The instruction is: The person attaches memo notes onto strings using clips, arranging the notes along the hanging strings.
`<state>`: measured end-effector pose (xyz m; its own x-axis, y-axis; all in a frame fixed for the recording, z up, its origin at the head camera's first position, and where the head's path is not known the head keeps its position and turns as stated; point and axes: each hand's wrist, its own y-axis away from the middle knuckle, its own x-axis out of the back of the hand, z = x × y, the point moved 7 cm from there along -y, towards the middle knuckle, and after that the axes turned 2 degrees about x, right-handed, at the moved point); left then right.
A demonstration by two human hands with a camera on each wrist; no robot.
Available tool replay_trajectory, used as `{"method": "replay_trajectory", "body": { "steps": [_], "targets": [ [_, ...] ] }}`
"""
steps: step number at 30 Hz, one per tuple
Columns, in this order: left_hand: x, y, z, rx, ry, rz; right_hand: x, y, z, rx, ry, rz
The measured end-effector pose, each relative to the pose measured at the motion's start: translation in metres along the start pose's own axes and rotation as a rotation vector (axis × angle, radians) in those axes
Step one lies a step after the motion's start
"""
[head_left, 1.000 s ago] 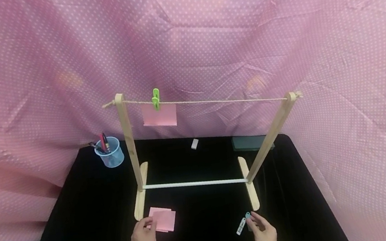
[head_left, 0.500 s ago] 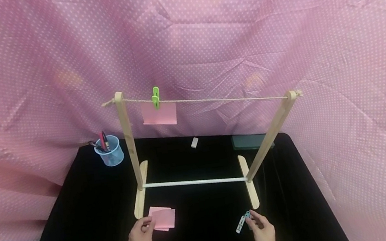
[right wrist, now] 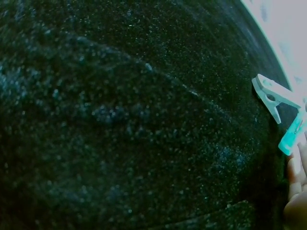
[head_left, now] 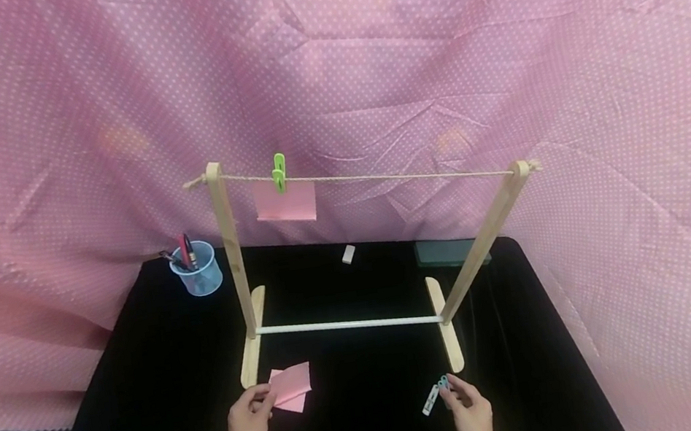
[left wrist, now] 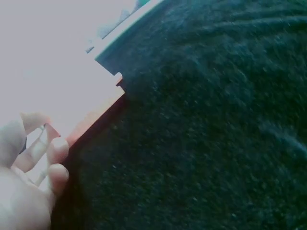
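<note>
- Thin pink square paper sheet (head_left: pixel 292 380), above a second sheet (head_left: pixel 294 404) on the black surface (head_left: pixel 368 426): presumably light, limp, creasable; left hand (head_left: pixel 247 426) fingers pinch its left edge, adequately.
- Small teal plastic clothespin (right wrist: pixel 290 139), beside a white clothespin (right wrist: pixel 274 92): likely light, stiff; right hand (head_left: pixel 471 410) fingers pinch it; handle ends advised.

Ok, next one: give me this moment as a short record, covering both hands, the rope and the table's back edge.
Left hand: pinches a pink note over a lower pink note
Right hand: pinches a blue clip; white clip beside it
Rope: strung between wooden posts; green clip on it, with a hanging note
Back edge: pen cup left, white block mid, dark flat object right
</note>
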<state>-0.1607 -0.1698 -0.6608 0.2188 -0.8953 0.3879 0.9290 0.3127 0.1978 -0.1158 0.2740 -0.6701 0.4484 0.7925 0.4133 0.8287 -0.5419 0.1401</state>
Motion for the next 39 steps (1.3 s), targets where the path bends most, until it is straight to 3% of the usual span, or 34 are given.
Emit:
{"method": "replay_trajectory", "body": {
  "steps": [6,12,19,29,39],
  "targets": [
    [0.004,-0.001,0.000,0.087,0.084,-0.025,0.001,0.001,-0.002,-0.003,-0.022,-0.003],
    [0.007,-0.003,0.004,0.091,0.116,-0.013,0.002,0.000,0.000,-0.035,-0.026,-0.021],
    [0.013,-0.004,0.012,0.081,0.040,-0.005,0.004,-0.001,-0.001,-0.045,-0.001,-0.023],
    [0.014,-0.004,0.022,0.054,0.052,-0.010,0.007,-0.003,-0.004,-0.071,-0.005,-0.023],
    [0.018,0.002,0.026,0.060,-0.044,-0.023,0.010,-0.003,-0.005,-0.098,-0.043,-0.020]
  ]
}}
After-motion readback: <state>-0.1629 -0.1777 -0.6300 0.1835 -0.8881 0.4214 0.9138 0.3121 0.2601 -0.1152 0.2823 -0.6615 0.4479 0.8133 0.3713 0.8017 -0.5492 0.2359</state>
